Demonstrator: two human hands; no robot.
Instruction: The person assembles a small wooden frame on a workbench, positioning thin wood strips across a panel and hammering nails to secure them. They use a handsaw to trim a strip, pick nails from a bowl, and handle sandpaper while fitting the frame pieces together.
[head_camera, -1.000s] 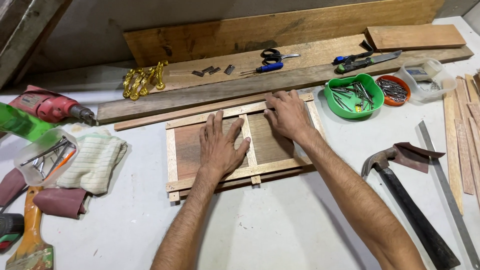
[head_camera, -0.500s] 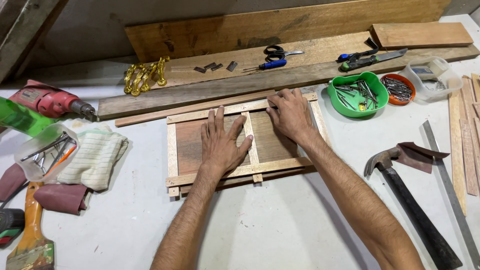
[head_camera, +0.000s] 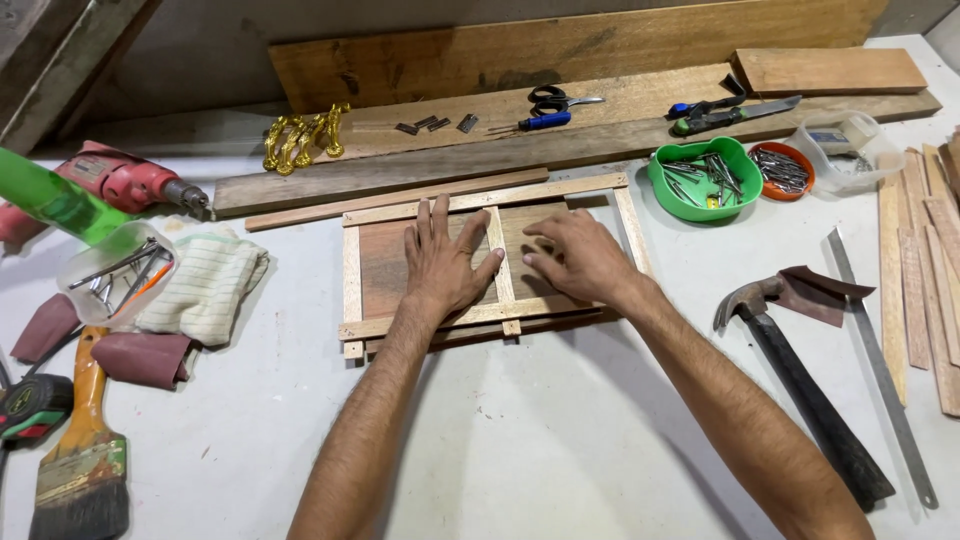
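Observation:
A dark wooden panel (head_camera: 385, 265) framed with thin pale wood strips lies flat on the white table. My left hand (head_camera: 440, 265) presses palm down on the panel's left half, fingers spread, thumb against the pale middle strip (head_camera: 497, 250). My right hand (head_camera: 575, 258) rests on the right half, fingers pointing left toward that middle strip. Neither hand holds anything.
A hammer (head_camera: 800, 390) and steel ruler (head_camera: 880, 365) lie to the right. A green bowl of nails (head_camera: 705, 175) and an orange bowl (head_camera: 782, 168) sit behind. Left: red drill (head_camera: 120, 185), cloth (head_camera: 205, 285), paintbrush (head_camera: 85, 450). Long planks (head_camera: 560, 145), scissors (head_camera: 555, 98) at the back.
My right hand has slid from the panel's upper right corner leftward to the middle strip. My left hand has stayed put.

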